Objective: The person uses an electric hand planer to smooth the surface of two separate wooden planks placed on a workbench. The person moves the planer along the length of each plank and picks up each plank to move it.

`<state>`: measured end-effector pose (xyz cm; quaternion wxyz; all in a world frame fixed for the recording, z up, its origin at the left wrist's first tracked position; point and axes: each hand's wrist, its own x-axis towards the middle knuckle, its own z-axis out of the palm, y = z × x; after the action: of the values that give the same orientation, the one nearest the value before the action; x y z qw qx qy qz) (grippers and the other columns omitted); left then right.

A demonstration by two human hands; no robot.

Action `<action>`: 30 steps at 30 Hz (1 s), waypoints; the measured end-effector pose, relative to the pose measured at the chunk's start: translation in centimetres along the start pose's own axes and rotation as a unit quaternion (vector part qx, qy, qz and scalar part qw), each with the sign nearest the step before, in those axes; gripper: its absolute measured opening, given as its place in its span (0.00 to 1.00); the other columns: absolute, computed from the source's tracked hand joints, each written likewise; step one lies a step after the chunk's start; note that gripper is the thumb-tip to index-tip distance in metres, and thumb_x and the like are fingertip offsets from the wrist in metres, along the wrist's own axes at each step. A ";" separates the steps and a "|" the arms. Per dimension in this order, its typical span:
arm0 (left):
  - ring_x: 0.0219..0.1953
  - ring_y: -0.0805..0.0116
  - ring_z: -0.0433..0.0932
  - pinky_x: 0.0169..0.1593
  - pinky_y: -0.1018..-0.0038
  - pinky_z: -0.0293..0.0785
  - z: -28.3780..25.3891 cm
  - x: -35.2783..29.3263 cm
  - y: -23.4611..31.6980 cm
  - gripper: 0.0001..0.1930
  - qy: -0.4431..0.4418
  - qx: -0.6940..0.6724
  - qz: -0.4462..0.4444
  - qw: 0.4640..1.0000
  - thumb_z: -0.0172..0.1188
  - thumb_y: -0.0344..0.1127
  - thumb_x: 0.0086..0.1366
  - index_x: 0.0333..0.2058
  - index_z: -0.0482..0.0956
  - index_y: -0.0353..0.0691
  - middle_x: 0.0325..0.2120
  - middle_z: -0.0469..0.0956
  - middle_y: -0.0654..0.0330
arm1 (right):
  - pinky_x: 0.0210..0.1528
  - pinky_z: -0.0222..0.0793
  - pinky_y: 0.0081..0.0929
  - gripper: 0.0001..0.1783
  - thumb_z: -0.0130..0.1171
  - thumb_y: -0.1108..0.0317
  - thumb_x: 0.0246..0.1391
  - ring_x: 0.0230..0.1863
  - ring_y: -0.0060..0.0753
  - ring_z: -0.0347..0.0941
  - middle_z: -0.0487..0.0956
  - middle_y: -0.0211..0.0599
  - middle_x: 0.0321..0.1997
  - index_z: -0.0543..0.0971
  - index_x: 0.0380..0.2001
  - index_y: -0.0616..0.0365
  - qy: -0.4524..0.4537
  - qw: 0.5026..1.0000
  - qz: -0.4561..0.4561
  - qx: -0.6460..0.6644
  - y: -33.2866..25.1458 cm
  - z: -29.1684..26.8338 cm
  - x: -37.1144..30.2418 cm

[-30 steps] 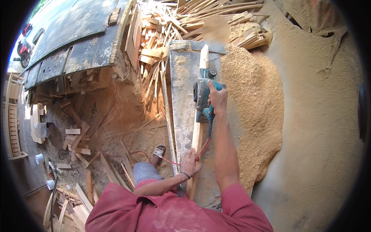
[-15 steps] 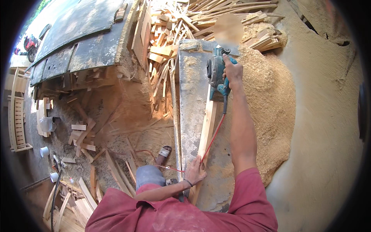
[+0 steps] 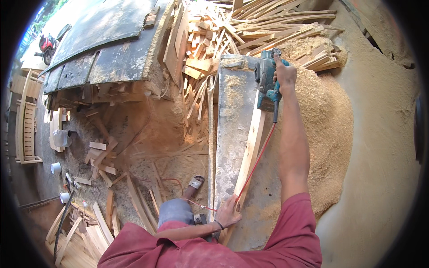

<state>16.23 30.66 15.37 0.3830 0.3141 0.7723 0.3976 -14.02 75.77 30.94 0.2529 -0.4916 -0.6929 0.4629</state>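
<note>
My right hand (image 3: 285, 76) is closed round the handle of a teal electric planer (image 3: 267, 80). The planer rests on the far end of a long pale wooden strip (image 3: 251, 149), which lies lengthwise on a grey, dusty workbench (image 3: 228, 129). Near the strip's close end, my left hand (image 3: 228, 213) is wrapped over the wood, its fingertips partly hidden. A red power cord (image 3: 261, 154) runs from the planer back along the strip, passes by my left hand and carries on to the left. The planer's underside cannot be seen.
Wood shavings (image 3: 328, 134) are heaped along the bench's right side, by a wall (image 3: 380, 147). Offcuts and thin strips (image 3: 277, 27) pile up beyond the bench. A dark-topped structure (image 3: 116, 44) stands at far left. Loose boards (image 3: 138, 201) lie on the ground near my foot.
My right hand has pushed the planer a little farther along the strip, toward the bench's far end. My left hand stays on the strip. The whole view has shifted slightly.
</note>
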 end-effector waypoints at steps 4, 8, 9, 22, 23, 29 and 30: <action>0.62 0.44 0.68 0.62 0.58 0.70 0.0 -0.1 0.0 0.50 -0.010 -0.007 -0.018 1.000 0.68 0.47 0.50 0.68 0.54 0.38 0.64 0.62 0.43 | 0.18 0.68 0.30 0.33 0.67 0.41 0.53 0.14 0.29 0.72 0.75 0.37 0.15 0.76 0.13 0.62 0.002 1.000 -0.004 0.007 -0.8 0.9 1.8; 0.63 0.45 0.68 0.63 0.59 0.69 0.0 -0.2 -0.2 0.50 0.001 -0.010 -0.010 1.000 0.68 0.47 0.50 0.68 0.55 0.37 0.64 0.63 0.44 | 0.18 0.68 0.29 0.33 0.67 0.38 0.51 0.15 0.29 0.73 0.76 0.36 0.16 0.77 0.15 0.61 0.001 1.000 -0.024 0.016 -1.4 1.9 4.5; 0.63 0.45 0.68 0.63 0.59 0.69 -0.1 -0.2 -0.1 0.49 0.003 -0.009 -0.007 1.000 0.68 0.48 0.50 0.68 0.55 0.37 0.64 0.63 0.44 | 0.18 0.68 0.29 0.34 0.67 0.38 0.51 0.15 0.29 0.73 0.77 0.36 0.16 0.77 0.15 0.61 0.003 0.999 -0.028 0.018 -1.8 2.2 5.1; 0.60 0.38 0.68 0.60 0.53 0.71 0.3 0.1 -0.8 0.52 -0.006 -0.011 -0.006 1.000 0.69 0.49 0.51 0.69 0.50 0.39 0.61 0.63 0.40 | 0.12 0.61 0.24 0.23 0.66 0.48 0.55 0.11 0.22 0.66 0.70 0.28 0.14 0.74 0.22 0.56 -0.054 0.990 -0.007 0.132 -1.1 -2.9 -7.6; 0.60 0.38 0.69 0.60 0.53 0.70 0.7 -0.3 -1.3 0.51 0.010 -0.017 0.003 1.000 0.70 0.49 0.51 0.69 0.51 0.39 0.60 0.64 0.40 | 0.12 0.60 0.23 0.23 0.66 0.48 0.56 0.12 0.21 0.66 0.70 0.28 0.14 0.75 0.23 0.57 -0.060 0.987 0.011 0.149 -0.8 -4.3 -11.3; 0.65 0.38 0.62 0.67 0.55 0.61 0.4 -0.2 -4.3 0.56 0.007 -0.041 0.158 0.987 0.73 0.54 0.51 0.68 0.48 0.32 0.62 0.61 0.36 | 0.14 0.61 0.20 0.25 0.62 0.46 0.60 0.13 0.19 0.65 0.70 0.28 0.18 0.76 0.35 0.63 -0.014 0.976 0.097 0.195 2.9 -17.3 -32.5; 0.65 0.38 0.62 0.67 0.55 0.61 -0.4 -0.3 -5.1 0.58 -0.014 -0.040 0.189 0.981 0.74 0.56 0.51 0.68 0.47 0.32 0.62 0.60 0.35 | 0.15 0.61 0.21 0.26 0.62 0.46 0.61 0.13 0.20 0.65 0.70 0.29 0.18 0.76 0.36 0.63 0.007 0.973 0.113 0.200 3.6 -19.1 -36.0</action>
<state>15.13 27.78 11.26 0.3240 0.4447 0.6770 0.4888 16.97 50.65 39.96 0.2969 -0.5097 -0.5244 0.6140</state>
